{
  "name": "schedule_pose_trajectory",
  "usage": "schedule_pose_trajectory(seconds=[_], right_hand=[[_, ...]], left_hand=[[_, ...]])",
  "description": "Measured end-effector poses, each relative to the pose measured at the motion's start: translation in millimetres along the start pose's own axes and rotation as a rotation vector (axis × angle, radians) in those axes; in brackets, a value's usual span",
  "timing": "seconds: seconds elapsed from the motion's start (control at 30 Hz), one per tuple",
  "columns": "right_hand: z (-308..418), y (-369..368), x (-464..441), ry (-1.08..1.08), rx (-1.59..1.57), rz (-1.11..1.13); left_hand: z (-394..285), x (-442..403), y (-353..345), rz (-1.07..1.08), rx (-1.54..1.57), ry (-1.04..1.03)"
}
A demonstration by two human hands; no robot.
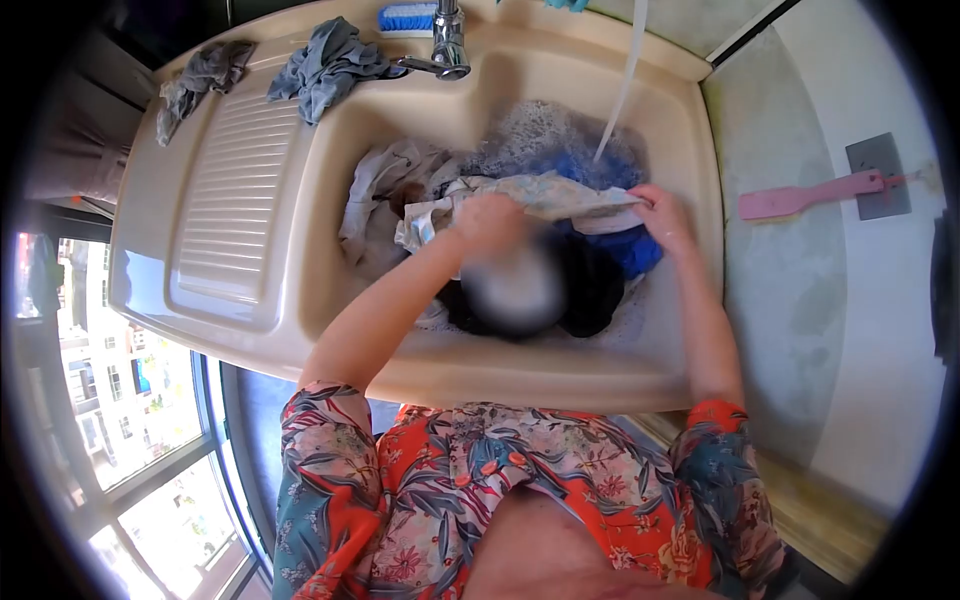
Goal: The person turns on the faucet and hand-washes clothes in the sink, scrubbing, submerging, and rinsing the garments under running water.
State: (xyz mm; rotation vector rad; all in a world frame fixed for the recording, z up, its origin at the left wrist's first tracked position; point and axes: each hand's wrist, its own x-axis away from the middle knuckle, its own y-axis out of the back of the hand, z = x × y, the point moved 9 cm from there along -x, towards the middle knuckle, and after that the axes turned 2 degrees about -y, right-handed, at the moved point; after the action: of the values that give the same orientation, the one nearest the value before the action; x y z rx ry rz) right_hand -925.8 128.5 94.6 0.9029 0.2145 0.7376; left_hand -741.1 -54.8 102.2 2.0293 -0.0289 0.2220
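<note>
A light patterned cloth [560, 195] is stretched between my two hands over a pile of wet laundry in the sink. My right hand [664, 218] pinches its right end near the basin's right wall. Closed on the cloth's left part is my left hand [490, 220], its fingertips partly hidden by a blur. Dark cloth [595, 285] lies below it, blue cloth [635, 250] to the right and white cloth [385, 185] at the left. A blurred pale patch covers part of the dark cloth. Foamy water [545, 130] fills the back of the basin.
The beige sink [310, 240] has a ribbed washboard [230, 205] at left. Grey-blue cloth [330, 70] and brownish cloth [205, 80] lie on its ledge. A faucet [448, 45], blue brush [408, 17] and white hose or water stream [625, 80] are behind. A pink brush [810, 195] hangs right.
</note>
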Motion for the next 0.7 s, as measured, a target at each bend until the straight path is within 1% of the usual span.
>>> schedule_pose_trajectory(seconds=[0.03,0.07,0.13,0.17,0.27,0.37,0.47,0.5,0.6,0.63,0.7], right_hand=[[17.9,14.5,-1.2,0.151,0.095,-0.111],[26.5,23.8,-4.0,0.153,0.045,-0.146],[37.2,37.7,-15.0,0.159,-0.051,-0.213],[23.0,35.2,-29.6,0.065,-0.177,-0.169],[66.1,41.9,-32.0,0.094,-0.506,-0.037],[92.2,44.0,-35.6,0.156,-0.498,0.090],[98.3,37.9,-36.5,0.042,-0.535,0.299],[105.4,39.6,-34.5,0.060,-0.481,0.360],[117.8,41.1,-27.9,0.103,-0.362,0.520],[118.3,39.6,-26.9,0.114,-0.350,0.560],[121.7,36.4,-23.5,0.112,-0.305,0.615]], left_hand=[[14.4,-6.7,7.8,-0.092,0.093,0.027],[27.2,-11.3,18.0,-0.185,0.190,0.053],[33.9,-12.0,54.7,-0.325,0.336,0.022],[35.9,-10.1,75.4,-0.397,0.410,0.008],[42.4,-12.9,113.5,-0.378,0.436,0.056],[49.4,-14.3,136.1,-0.427,0.537,0.044],[48.1,-14.0,157.8,-0.427,0.539,-0.032],[54.1,-17.1,157.7,-0.377,0.594,-0.019],[50.0,-17.5,162.2,-0.213,0.591,-0.038],[44.2,-16.8,168.2,-0.256,0.568,-0.138],[42.1,-19.2,167.4,-0.205,0.600,-0.130]])
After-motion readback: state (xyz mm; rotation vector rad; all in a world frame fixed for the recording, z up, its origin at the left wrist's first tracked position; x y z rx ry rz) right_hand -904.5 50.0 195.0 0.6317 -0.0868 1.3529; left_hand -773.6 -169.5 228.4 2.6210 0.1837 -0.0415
